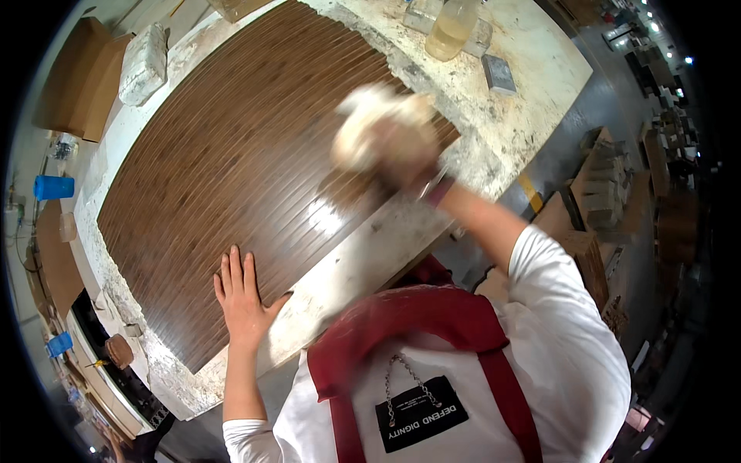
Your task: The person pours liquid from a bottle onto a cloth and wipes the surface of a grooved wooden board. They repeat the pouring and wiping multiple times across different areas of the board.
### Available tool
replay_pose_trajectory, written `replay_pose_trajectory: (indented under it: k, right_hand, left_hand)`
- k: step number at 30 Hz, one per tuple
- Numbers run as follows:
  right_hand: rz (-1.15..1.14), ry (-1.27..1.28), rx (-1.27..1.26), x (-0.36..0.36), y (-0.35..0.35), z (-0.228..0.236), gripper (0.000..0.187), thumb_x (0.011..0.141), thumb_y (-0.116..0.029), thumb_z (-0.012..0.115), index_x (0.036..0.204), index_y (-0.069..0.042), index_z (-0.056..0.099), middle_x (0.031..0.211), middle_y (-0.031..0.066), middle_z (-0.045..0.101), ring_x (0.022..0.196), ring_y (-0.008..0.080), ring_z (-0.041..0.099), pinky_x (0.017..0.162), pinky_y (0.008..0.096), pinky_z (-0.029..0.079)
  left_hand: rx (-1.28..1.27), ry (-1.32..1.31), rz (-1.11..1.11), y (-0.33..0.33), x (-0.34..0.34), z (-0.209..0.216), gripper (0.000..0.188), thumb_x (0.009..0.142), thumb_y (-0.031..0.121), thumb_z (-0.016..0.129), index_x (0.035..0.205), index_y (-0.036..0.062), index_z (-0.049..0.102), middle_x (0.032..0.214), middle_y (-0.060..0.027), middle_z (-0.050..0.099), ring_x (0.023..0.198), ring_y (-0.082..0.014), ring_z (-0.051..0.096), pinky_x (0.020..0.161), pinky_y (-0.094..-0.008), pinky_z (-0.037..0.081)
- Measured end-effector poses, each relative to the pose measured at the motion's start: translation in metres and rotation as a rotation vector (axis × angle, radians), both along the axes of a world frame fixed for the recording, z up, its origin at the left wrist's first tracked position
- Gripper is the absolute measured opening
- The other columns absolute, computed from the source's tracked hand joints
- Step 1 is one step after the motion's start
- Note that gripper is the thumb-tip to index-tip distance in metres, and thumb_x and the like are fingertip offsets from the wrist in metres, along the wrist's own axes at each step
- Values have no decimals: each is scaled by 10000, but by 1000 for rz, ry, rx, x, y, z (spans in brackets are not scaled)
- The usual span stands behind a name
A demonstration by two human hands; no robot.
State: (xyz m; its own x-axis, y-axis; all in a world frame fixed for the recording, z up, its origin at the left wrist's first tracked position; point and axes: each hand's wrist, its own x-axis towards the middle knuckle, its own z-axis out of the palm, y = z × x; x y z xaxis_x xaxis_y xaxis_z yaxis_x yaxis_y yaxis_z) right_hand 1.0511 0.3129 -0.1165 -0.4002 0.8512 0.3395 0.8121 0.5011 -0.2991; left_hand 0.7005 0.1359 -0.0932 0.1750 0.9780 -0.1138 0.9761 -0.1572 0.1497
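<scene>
A broad brown slatted wood panel (231,147) with thin lines between its strips lies flat on a stained white worktable (532,116). My left hand (245,302) rests flat near the panel's front edge, its fingers spread and holding nothing. Toward the panel's right end, my right hand (407,158) is closed on a bunched white cloth (367,123). Both the cloth and that hand are smeared by motion, and the cloth covers part of the panel. Whether the cloth touches the surface is hard to see. Light glares off the panel just left of that hand.
Beyond the panel at the right stand a bottle of yellowish liquid (451,31) and a grey block (499,75). A white wrapped bundle (143,65) and an open cardboard box (81,77) sit at the far left. A blue cup (54,187) is at the left edge.
</scene>
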Motion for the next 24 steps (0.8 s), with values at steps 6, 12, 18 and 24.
replay_pose_trajectory:
  k: [6, 12, 18, 24]
  right_hand:
    - [-248, -388, -266, -69, -17, 29, 189, 908, -131, 580, 1080, -89, 645, 999, 130, 659, 807, 202, 662, 758, 359, 572]
    - [-585, 226, -707, -44, 18, 70, 202, 959, -168, 500, 1077, -51, 616, 1066, 131, 650, 854, 219, 665, 740, 354, 576]
    - [-248, -409, -199, -65, 0, 22, 134, 941, -137, 502, 969, -99, 627, 942, 67, 639, 750, 199, 648, 694, 432, 563]
    - [-431, -105, -295, 19, 59, 32, 122, 941, -124, 507, 917, -54, 605, 856, 112, 653, 732, 220, 649, 662, 377, 557]
  left_hand:
    - [40, -41, -7, 10, 5, -1, 994, 668, 427, 824, 1474, 89, 353, 1582, -136, 247, 1438, -361, 255, 1149, -569, 210]
    - [34, -65, 8, 3, -1, 1, 990, 679, 424, 814, 1484, 91, 343, 1576, -153, 258, 1438, -363, 264, 1145, -564, 216]
    - [40, -71, 7, 3, -1, -1, 992, 679, 418, 813, 1489, 95, 339, 1581, -148, 252, 1442, -357, 260, 1149, -560, 208]
    - [48, -69, -17, 6, 0, 1, 1003, 663, 392, 820, 1492, 103, 336, 1586, -134, 248, 1447, -346, 254, 1155, -548, 201]
